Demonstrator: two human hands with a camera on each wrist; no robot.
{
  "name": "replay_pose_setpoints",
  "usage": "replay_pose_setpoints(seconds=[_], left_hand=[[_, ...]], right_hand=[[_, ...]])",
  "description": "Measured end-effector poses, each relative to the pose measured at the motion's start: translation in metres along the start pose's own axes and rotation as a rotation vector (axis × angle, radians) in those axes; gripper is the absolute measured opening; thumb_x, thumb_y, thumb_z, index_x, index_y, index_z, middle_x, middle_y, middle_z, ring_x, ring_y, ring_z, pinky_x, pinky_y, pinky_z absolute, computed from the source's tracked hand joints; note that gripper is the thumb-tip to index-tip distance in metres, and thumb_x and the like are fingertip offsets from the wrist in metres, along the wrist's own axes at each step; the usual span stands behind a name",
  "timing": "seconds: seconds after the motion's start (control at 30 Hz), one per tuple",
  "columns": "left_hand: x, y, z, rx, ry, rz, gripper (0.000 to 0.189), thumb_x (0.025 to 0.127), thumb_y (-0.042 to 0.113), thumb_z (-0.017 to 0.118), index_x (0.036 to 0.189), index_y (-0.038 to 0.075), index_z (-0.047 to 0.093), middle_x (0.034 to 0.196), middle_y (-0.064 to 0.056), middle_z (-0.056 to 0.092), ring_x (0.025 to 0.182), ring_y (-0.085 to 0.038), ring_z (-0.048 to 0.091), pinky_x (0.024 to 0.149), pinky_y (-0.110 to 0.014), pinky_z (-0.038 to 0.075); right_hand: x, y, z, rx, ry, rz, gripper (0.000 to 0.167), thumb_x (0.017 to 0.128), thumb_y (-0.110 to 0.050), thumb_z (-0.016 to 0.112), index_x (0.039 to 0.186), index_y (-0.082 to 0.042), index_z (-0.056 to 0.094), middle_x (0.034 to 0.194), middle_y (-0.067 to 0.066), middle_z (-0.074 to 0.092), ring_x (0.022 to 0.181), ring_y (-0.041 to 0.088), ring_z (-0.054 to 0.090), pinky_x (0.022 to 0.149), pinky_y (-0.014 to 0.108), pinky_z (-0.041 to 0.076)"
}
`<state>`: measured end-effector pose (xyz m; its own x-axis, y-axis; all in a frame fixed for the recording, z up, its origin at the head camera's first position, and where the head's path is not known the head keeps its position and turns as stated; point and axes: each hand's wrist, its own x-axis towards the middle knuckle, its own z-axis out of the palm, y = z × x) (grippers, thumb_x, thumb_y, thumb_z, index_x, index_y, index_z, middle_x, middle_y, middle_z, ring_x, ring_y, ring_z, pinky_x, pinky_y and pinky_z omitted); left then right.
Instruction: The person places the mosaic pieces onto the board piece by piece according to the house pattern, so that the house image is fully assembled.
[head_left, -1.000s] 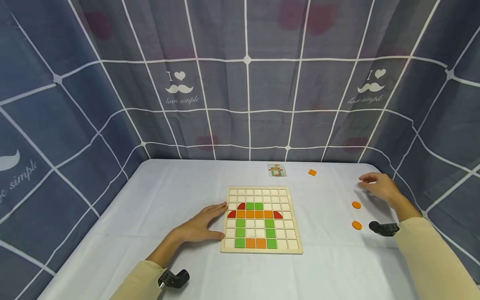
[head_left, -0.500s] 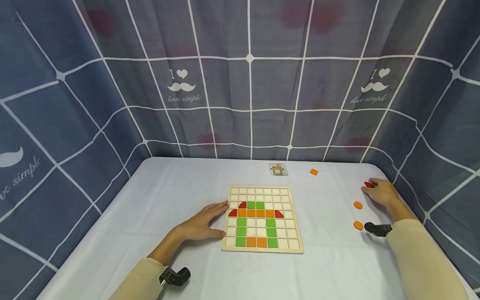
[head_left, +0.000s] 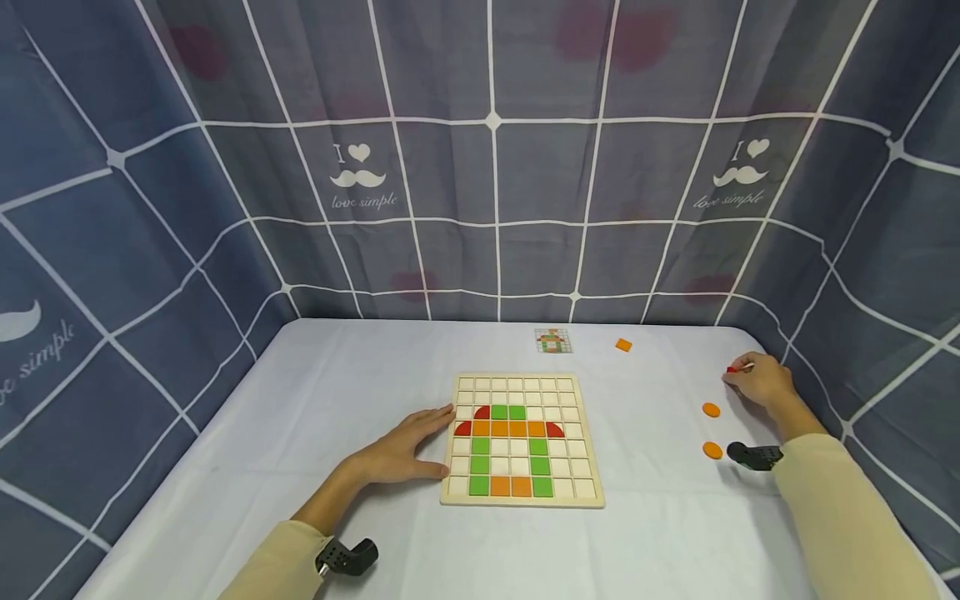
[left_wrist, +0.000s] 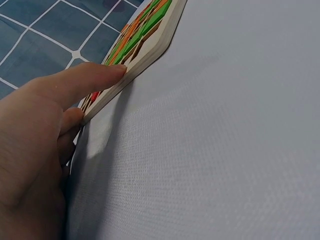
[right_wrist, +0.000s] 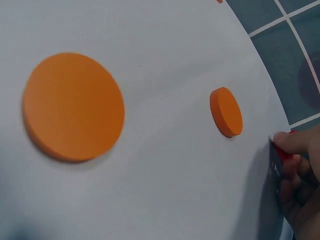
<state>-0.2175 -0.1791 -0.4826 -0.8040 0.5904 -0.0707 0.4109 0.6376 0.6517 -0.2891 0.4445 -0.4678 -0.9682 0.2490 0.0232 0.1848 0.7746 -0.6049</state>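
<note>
My right hand, at the far right of the table, pinches a small red piece. In the right wrist view the red piece shows between thumb and fingers, which hide most of it. A wooden grid board lies in the middle, with green and orange squares and red quarter-circle pieces set in its cells. Along its left side rests my left hand, fingers extended and touching the edge. The left wrist view has the thumb on the board's rim.
Two orange discs, a nearer one and a farther one, lie in front of my right hand. Farther back are an orange square and a small pattern card. A dark gridded curtain surrounds the white table.
My right hand has come down at the right edge and taken hold of the red piece, which first shows at its fingertips half a second ago. The left hand stays at the board.
</note>
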Motion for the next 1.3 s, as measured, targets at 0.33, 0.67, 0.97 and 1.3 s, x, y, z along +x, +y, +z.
replay_pose_setpoints(seconds=[0.33, 0.67, 0.97, 1.3], left_hand=[[0.0, -0.001, 0.0, 0.004, -0.002, 0.0, 0.094, 0.088, 0.045, 0.078, 0.163, 0.012, 0.033, 0.17, -0.002, 0.024, 0.154, -0.032, 0.017, 0.12, -0.062, 0.019], [0.0, -0.001, 0.0, 0.005, 0.003, -0.004, 0.094, 0.088, 0.044, 0.078, 0.163, 0.012, 0.033, 0.17, -0.002, 0.024, 0.154, -0.032, 0.017, 0.12, -0.062, 0.019], [0.0, -0.002, 0.001, -0.001, -0.001, -0.004, 0.094, 0.088, 0.044, 0.078, 0.164, 0.012, 0.032, 0.169, -0.002, 0.025, 0.154, -0.032, 0.017, 0.12, -0.062, 0.019], [0.0, -0.003, 0.0, 0.004, 0.003, 0.006, 0.093, 0.088, 0.045, 0.078, 0.163, 0.012, 0.034, 0.169, 0.0, 0.025, 0.154, -0.031, 0.017, 0.12, -0.062, 0.02]], right_hand=[[0.003, -0.022, -0.009, 0.034, -0.231, -0.133, 0.028, 0.095, -0.017, 0.074, 0.107, 0.004, 0.06, 0.092, 0.01, 0.067, 0.081, 0.025, 0.06, 0.064, 0.031, 0.049], [0.0, -0.066, -0.003, 0.117, -0.432, -0.253, 0.025, 0.095, -0.018, 0.077, 0.105, 0.001, 0.063, 0.094, 0.008, 0.068, 0.085, 0.029, 0.063, 0.072, 0.034, 0.057], [-0.01, -0.097, 0.011, 0.103, -0.519, -0.314, 0.022, 0.093, -0.016, 0.079, 0.103, -0.002, 0.064, 0.091, 0.008, 0.064, 0.08, 0.024, 0.059, 0.067, 0.031, 0.056], [-0.019, -0.124, 0.026, 0.112, -0.563, -0.36, 0.021, 0.091, -0.014, 0.081, 0.099, -0.004, 0.066, 0.091, 0.008, 0.068, 0.081, 0.022, 0.063, 0.067, 0.03, 0.056]])
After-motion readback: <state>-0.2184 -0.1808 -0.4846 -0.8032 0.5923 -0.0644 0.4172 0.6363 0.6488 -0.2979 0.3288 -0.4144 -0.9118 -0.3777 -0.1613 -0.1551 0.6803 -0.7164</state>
